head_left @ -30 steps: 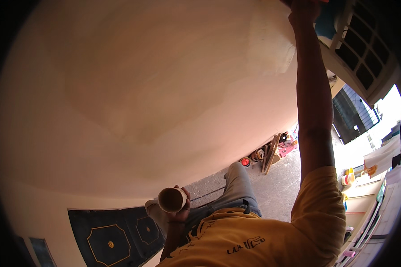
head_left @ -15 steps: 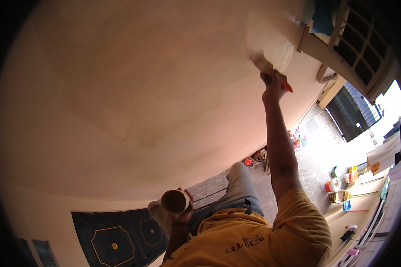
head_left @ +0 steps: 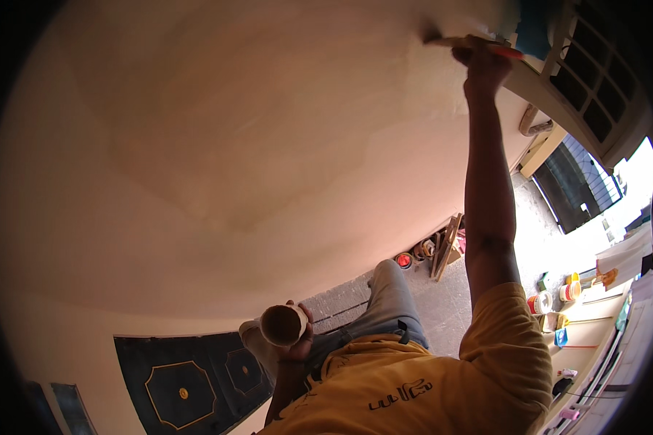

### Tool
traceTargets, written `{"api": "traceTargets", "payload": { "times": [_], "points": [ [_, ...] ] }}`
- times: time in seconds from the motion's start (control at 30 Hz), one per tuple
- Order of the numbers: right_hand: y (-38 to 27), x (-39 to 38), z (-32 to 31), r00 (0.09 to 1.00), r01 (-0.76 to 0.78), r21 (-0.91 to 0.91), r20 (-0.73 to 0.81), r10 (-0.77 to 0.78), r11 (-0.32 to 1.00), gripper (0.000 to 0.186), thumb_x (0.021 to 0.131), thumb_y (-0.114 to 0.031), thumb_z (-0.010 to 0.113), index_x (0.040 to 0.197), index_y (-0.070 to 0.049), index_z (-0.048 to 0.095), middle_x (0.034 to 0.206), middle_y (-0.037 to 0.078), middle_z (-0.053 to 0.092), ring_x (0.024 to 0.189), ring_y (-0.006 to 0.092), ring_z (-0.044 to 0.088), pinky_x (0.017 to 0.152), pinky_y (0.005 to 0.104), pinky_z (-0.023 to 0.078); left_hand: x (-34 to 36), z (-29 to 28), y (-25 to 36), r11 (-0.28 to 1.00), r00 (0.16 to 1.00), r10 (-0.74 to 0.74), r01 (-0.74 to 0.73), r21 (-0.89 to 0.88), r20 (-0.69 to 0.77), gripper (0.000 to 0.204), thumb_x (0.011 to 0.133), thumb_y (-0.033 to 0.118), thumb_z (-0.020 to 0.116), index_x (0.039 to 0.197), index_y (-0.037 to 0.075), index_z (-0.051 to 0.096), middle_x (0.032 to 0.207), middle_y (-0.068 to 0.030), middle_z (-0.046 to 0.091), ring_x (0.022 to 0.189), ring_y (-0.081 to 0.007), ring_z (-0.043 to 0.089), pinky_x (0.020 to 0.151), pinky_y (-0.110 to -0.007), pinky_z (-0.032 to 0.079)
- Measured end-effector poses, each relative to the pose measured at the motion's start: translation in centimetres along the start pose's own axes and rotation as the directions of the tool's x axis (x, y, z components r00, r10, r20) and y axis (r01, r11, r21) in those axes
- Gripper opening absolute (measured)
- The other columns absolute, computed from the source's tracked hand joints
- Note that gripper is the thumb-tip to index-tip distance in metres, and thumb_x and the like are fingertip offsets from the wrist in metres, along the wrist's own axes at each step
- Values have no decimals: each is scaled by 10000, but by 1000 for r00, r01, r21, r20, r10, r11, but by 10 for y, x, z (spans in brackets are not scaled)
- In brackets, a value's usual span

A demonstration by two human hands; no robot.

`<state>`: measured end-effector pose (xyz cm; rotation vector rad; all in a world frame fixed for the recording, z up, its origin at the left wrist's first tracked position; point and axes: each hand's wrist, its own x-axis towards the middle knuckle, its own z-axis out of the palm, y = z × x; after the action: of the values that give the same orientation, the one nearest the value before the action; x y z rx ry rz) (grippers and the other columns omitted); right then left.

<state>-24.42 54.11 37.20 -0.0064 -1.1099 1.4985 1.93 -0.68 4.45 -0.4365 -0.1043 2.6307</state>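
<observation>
High at the upper right, my right hand [head_left: 484,64] is closed around a paintbrush [head_left: 446,42] with an orange-red handle end. The dark bristles point left, against or very near the pale pinkish wall [head_left: 254,159]; a blur there hides whether they touch. At waist height my left hand [head_left: 301,346] grips a round, open-topped cup [head_left: 283,325] with a pale rim. Its inside looks brownish, and I cannot make out how much it holds. Faint uneven patches show on the wall.
A window with a grid of panes [head_left: 595,69] stands close to my right hand. Wooden pieces [head_left: 448,246] and a red-topped tin [head_left: 403,261] lie along the wall's foot. Several paint buckets [head_left: 540,303] stand at right. Dark gold-trimmed panels [head_left: 183,394] are at lower left.
My right hand has moved up and to the right with the paintbrush, whose bristles now point more to the left. The left hand and cup have barely shifted.
</observation>
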Motion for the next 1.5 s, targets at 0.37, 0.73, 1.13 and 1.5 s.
{"api": "traceTargets", "payload": {
  "times": [0.37,0.73,1.13,1.5],
  "points": [
    [134,-153,-147,819,-372,172,-403,409,912,260,880,-8,717,1082,39,560,1135,179,633,892,312,716,709,405,671,-1,19,-8,999,999,-34,33,29,29,717,833,524,789,1371,90,598,1381,-131,568,1330,-344,508,950,-552,591],
    [106,-85,-83,929,-312,-120,-248,276,943,110,811,51,725,832,-4,632,826,87,657,679,165,670,583,330,651,0,32,-12,997,998,-7,1,79,68,684,842,468,805,1367,83,595,1356,-126,592,1354,-330,495,978,-537,582],
    [120,-112,-138,908,-229,-369,-415,61,901,121,891,-126,747,934,-22,703,878,78,726,759,152,677,649,328,572,2,7,0,997,997,-79,80,-12,26,719,839,547,777,1381,113,590,1374,-137,572,1351,-334,493,977,-559,571],
    [81,-216,-90,991,-50,-397,96,96,916,142,935,-116,749,1029,-13,727,992,64,739,931,142,672,872,302,531,1,-6,6,1000,998,6,-7,-15,-63,695,830,526,780,1346,93,609,1345,-123,591,1328,-354,507,932,-577,593]
  ]
}}
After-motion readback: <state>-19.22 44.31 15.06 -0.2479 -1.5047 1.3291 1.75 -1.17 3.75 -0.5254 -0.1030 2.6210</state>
